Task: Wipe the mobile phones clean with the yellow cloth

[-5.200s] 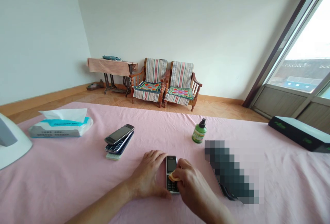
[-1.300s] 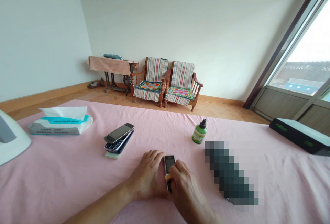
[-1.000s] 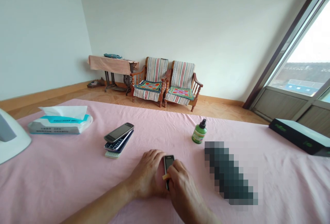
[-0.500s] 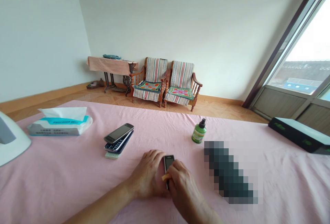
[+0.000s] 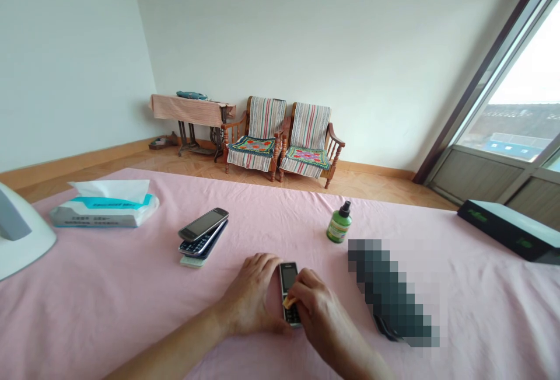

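Observation:
A keypad mobile phone (image 5: 289, 278) lies face up on the pink cloth, its screen toward the far side. My left hand (image 5: 251, 292) grips it from the left, fingers at the top end and thumb by the bottom end. Between the fingertips of my right hand (image 5: 317, 307) is a small yellow-orange piece of cloth (image 5: 289, 302), pressed onto the phone's keypad. Part of the keypad is covered by that hand. To the left rests a stack of other phones (image 5: 203, 234), loosely piled.
A green spray bottle (image 5: 339, 225) stands beyond my right hand, with a blurred-out dark object (image 5: 394, 292) nearer. A tissue pack (image 5: 105, 211) and a white appliance (image 5: 26, 240) are at left. At far right sits a black box (image 5: 503, 231).
My right hand has shifted slightly right with the yellow cloth, showing more of the phone's keypad. My left hand remains at the phone's left side. The view has moved slightly.

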`<action>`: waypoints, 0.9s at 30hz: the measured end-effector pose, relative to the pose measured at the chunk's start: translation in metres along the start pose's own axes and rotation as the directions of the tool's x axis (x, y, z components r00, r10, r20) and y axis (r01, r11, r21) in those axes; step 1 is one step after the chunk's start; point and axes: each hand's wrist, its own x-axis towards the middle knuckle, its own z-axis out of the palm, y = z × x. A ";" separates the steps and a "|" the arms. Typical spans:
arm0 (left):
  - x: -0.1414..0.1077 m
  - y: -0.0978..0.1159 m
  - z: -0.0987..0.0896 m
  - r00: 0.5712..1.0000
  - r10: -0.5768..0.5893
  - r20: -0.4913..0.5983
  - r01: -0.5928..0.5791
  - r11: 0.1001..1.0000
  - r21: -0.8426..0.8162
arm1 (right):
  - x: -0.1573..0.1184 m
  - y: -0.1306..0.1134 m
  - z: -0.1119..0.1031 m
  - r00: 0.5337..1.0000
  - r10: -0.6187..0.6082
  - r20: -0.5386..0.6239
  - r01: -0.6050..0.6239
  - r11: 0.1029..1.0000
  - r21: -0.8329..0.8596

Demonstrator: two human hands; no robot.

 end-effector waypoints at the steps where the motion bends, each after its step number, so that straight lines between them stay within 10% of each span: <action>1: 0.000 0.000 0.000 1.000 0.001 0.003 -0.001 1.000 -0.002 | 0.000 -0.001 -0.001 1.000 -0.015 0.021 0.015 1.000 0.008; 27: 0.001 0.002 -0.004 1.000 -0.012 0.024 0.012 1.000 -0.022 | -0.005 0.002 -0.006 0.999 0.054 0.006 -0.055 0.997 0.048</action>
